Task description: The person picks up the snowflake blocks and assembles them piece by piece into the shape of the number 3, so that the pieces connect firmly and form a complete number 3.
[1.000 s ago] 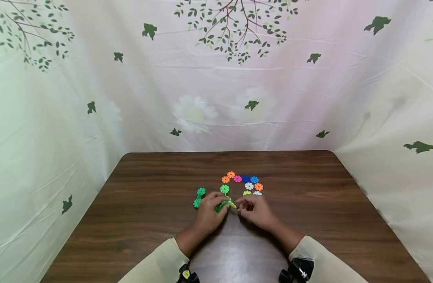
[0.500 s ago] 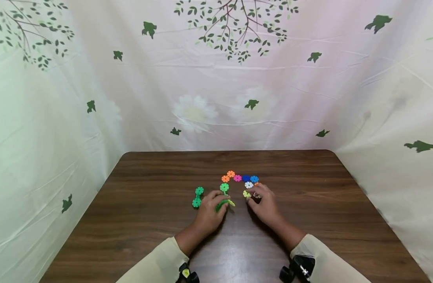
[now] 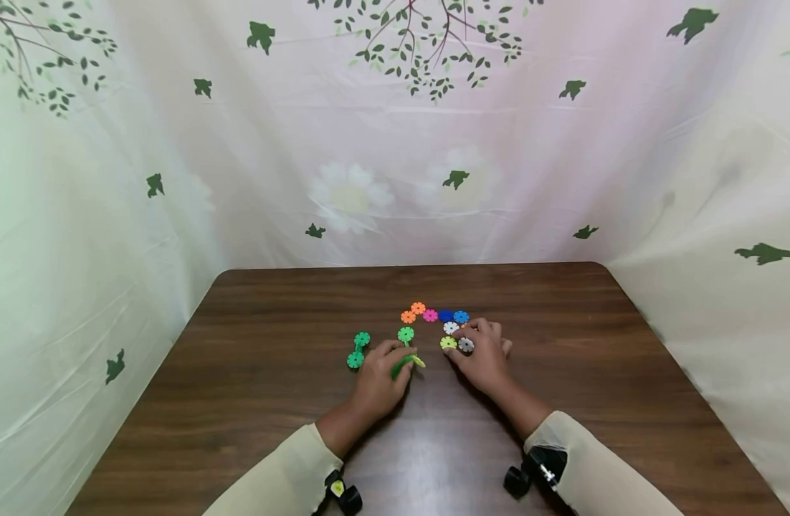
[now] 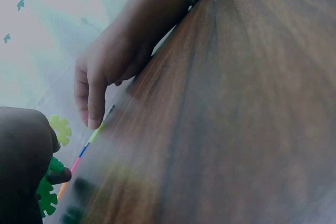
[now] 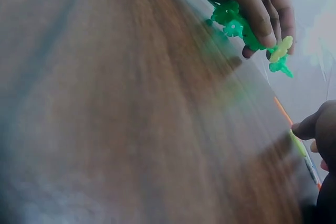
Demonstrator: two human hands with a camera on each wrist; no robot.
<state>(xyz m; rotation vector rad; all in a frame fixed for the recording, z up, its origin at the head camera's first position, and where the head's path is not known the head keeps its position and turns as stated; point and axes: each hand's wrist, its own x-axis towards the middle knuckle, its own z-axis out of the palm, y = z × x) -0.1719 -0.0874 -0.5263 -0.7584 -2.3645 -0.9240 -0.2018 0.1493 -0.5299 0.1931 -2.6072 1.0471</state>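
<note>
Green flower-shaped interlocking discs (image 5: 231,24), joined in a chain, are gripped by my left hand (image 3: 381,376). A yellow disc (image 5: 282,49) stands on edge at the end of that chain, just past the thumb. Two more green discs (image 3: 355,360) show left of the knuckles in the head view. My right hand (image 3: 488,358) reaches over a group of loose discs, its thumb at the lower edge of a lime-yellow disc (image 3: 449,343). Beside its fingers lie a white disc (image 3: 451,327) and a greyish-white disc (image 3: 465,345). The hand partly covers an orange disc.
Farther back on the brown wooden table (image 3: 272,315) lie two orange discs (image 3: 408,317), a pink disc (image 3: 430,315), a dark blue disc (image 3: 445,315) and a lighter blue disc (image 3: 461,317). A printed cloth (image 3: 395,143) hangs behind the table.
My right hand has moved from beside the green chain to the right, over the loose discs. My left hand keeps its grip on the chain. The head view has tilted slightly downward.
</note>
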